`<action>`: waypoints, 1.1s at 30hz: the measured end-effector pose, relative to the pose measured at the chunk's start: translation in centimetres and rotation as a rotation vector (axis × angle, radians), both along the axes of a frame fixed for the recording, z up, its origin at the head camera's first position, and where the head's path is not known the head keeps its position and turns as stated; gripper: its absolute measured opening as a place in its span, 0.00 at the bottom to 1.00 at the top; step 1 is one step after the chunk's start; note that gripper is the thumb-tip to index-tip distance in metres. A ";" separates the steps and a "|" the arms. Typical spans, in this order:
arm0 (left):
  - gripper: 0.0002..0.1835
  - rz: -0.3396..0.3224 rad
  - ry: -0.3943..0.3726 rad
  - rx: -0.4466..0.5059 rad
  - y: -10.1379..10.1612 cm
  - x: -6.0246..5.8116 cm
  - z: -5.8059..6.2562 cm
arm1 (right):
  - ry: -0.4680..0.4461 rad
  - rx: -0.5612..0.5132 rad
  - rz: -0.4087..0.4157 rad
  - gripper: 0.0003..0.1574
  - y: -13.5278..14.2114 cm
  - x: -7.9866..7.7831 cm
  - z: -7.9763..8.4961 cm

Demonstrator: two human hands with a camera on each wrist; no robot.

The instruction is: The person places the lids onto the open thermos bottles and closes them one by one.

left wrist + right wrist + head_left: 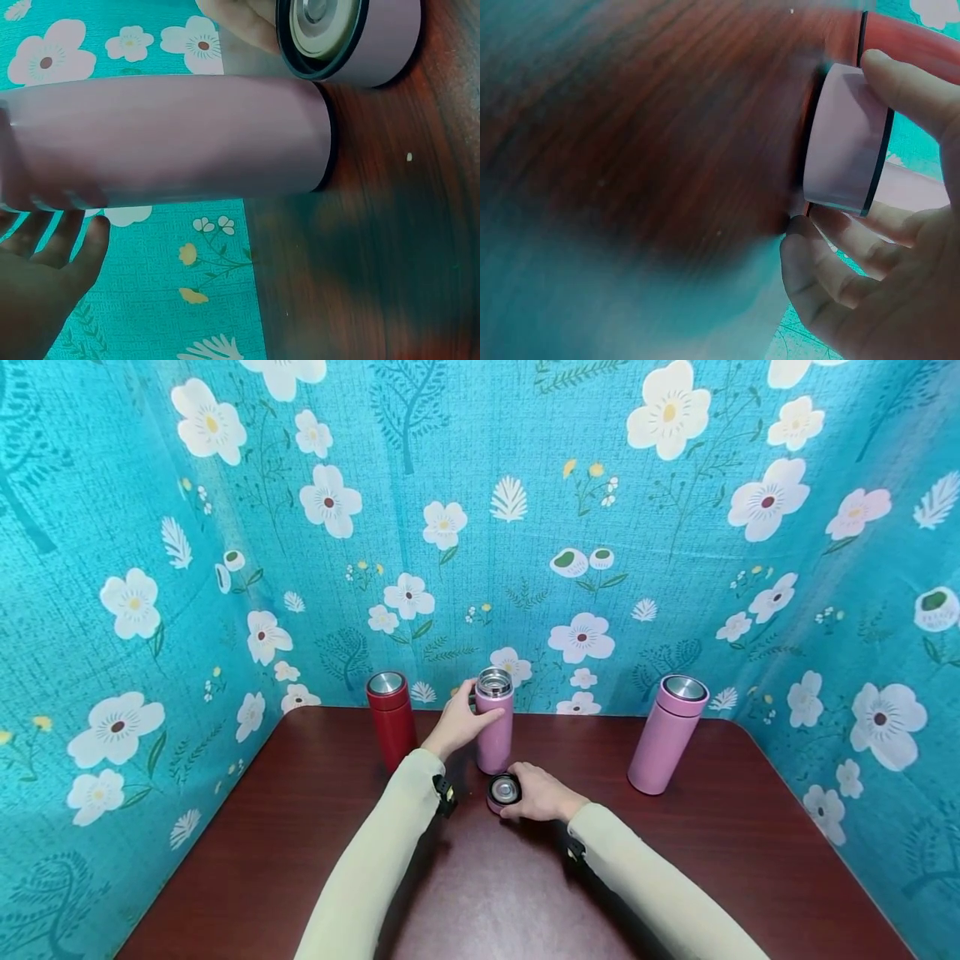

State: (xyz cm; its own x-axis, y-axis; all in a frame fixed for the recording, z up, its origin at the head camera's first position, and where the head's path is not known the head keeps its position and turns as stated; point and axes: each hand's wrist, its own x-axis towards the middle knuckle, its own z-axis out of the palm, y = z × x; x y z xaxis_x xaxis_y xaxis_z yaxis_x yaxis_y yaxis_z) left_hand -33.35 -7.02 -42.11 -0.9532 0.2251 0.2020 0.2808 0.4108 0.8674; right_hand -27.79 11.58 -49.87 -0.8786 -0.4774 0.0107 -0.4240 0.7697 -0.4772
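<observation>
An uncapped pink thermos bottle [494, 735] stands upright near the back of the table, its steel mouth bare. My left hand [460, 720] holds it near the top, thumb across the front; in the left wrist view several fingers [56, 251] lie against its side. Just in front of the bottle is its pink lid [505, 790], inner side up, at the tabletop. My right hand [543, 793] grips this lid from the right. In the right wrist view the thumb presses the lid's side [845, 139], with the other fingers around the opposite side.
A capped red thermos [393, 722] stands left of the left hand, partly behind the forearm. Another capped pink thermos [667, 735] stands at the right. The dark wooden table [510, 893] ends at a blue flowered curtain [465, 468] behind and on both sides.
</observation>
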 end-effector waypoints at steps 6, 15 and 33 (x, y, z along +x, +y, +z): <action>0.43 -0.004 0.017 0.020 0.6 -0.1 0.1 | 0.026 0.003 -0.021 0.38 -0.1 -0.1 -0.1; 0.44 0.009 -0.005 0.037 0.9 0.1 -0.2 | 0.039 -0.056 0.001 0.36 0.5 0.1 -0.2; 0.40 0.062 0.058 0.034 0.0 2.3 -0.1 | 0.031 -0.153 -0.001 0.33 3.4 2.1 1.1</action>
